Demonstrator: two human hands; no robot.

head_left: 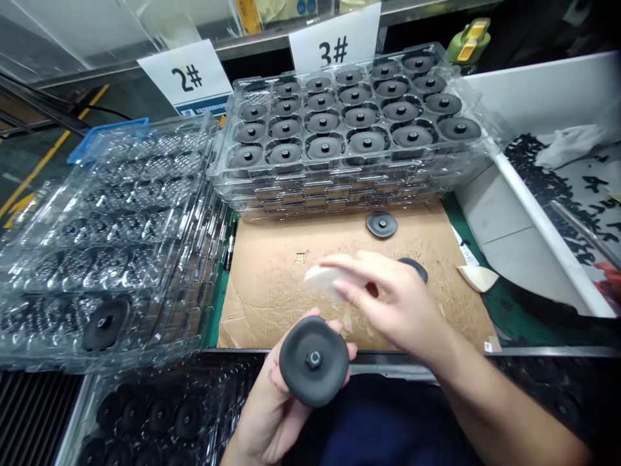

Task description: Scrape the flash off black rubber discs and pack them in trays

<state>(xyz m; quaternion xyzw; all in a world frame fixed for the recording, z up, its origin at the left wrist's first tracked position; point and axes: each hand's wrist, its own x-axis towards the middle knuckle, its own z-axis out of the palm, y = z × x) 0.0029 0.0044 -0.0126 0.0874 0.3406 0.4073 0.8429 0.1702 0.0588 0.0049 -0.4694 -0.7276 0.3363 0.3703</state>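
Black disc [298, 372], stud upward, held at the near edge of the cardboard [272, 259]; left hand [274, 411] beneath, fingers curled round its rim. Right hand [405, 307] above cardboard, pinching blurred white pad [321, 279]. Behind: left sign [187, 77] "2#", right sign [334, 39] "3#"

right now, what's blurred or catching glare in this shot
Head view: right hand and pale piece it holds blurred, likely by motion; head view: black disc in the left hand sharper; head view: glare speckles the clear trays at picture left, upper right corner dark.
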